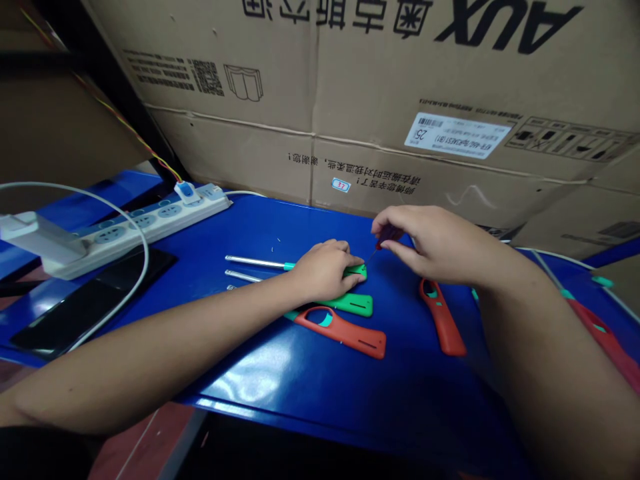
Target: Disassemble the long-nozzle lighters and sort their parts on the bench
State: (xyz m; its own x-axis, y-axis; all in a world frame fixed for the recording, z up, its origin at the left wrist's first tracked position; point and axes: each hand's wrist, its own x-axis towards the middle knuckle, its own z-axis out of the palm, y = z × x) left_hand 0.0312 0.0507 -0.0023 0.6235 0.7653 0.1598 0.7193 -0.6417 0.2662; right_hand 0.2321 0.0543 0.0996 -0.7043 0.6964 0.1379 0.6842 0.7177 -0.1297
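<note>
1. A green-handled lighter (356, 271) is being clasped by the closed left hand (324, 270) on a blue table (300, 387), its long axis lying crosswise, its metal nozzle (255, 262) pointing left.
2. A small screwdriver (387, 235) is being pinched by the right hand (440, 240), its tip just beside the lighter.

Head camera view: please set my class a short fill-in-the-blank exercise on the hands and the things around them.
1. The left hand lies over a long-nosed lighter whose body is ____.
2. The right hand pinches a small tool with a dark ____ handle.
3. The white power strip lies on a table coloured ____.
4. The large black letters on the cardboard box read ____.

Missing words: green, red, blue, AUX.
</note>
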